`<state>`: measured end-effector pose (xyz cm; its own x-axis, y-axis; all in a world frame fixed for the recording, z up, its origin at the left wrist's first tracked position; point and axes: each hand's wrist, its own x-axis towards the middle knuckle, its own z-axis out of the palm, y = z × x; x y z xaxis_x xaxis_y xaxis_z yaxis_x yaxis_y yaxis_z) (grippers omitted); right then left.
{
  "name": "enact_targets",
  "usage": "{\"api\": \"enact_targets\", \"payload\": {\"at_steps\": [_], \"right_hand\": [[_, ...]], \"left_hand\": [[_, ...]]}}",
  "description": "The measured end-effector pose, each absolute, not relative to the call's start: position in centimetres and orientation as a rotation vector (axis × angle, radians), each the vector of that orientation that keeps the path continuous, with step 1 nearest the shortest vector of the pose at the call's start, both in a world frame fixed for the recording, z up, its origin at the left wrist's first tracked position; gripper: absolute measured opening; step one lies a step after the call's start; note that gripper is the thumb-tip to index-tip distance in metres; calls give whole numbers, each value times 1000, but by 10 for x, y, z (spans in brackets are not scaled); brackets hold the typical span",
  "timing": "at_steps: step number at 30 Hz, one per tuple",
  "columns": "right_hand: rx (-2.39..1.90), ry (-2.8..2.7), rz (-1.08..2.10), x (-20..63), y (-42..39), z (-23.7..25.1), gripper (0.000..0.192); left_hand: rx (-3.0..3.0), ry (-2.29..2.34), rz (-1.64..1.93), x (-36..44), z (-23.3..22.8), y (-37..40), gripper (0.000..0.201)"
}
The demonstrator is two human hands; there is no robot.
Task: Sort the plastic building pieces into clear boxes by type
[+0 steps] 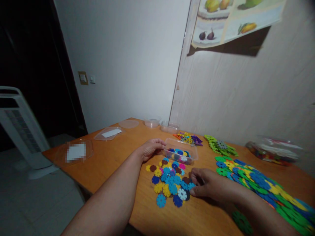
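Observation:
A clear plastic container (194,149) holds several small snowflake-shaped interlocking discs, mostly blue and yellow. My left hand (153,149) grips its left edge, thumb and fingers closed on the rim. In front of the container a loose pile of small interlocking discs (169,180) lies spread on the table, in light blue, dark blue, yellow, white, brown and pink. At the pile's right edge my right hand (204,183) has its fingers curled in, thumb below. A light-blue disc (191,186) shows between the thumb and fingertips; the palm side is partly hidden.
Larger green, blue and yellow discs (261,180) cover the wooden table's (110,160) right side. Green pieces (219,146) and small multicoloured pieces (188,138) lie behind, near a filled bag (275,150). Clear lids (129,123) and tubs (152,123) stand at the back left.

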<state>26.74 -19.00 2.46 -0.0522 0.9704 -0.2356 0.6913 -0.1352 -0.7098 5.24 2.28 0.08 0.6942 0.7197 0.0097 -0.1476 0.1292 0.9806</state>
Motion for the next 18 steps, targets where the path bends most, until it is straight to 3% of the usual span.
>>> {"api": "enact_targets", "payload": {"at_steps": [10, 13, 16, 18], "right_hand": [[-1603, -1368, 1223, 254, -189, 30, 42], [-1407, -1200, 1015, 250, -184, 48, 38], [-1355, -1097, 780, 251, -180, 57, 51], [-1451, -1157, 716, 251, -180, 52, 42]], "left_hand": [[1295, 569, 690, 52, 4, 18, 27], [1299, 565, 691, 52, 3, 19, 27], [1307, 551, 698, 52, 3, 19, 26], [1311, 547, 700, 52, 3, 20, 25]]}}
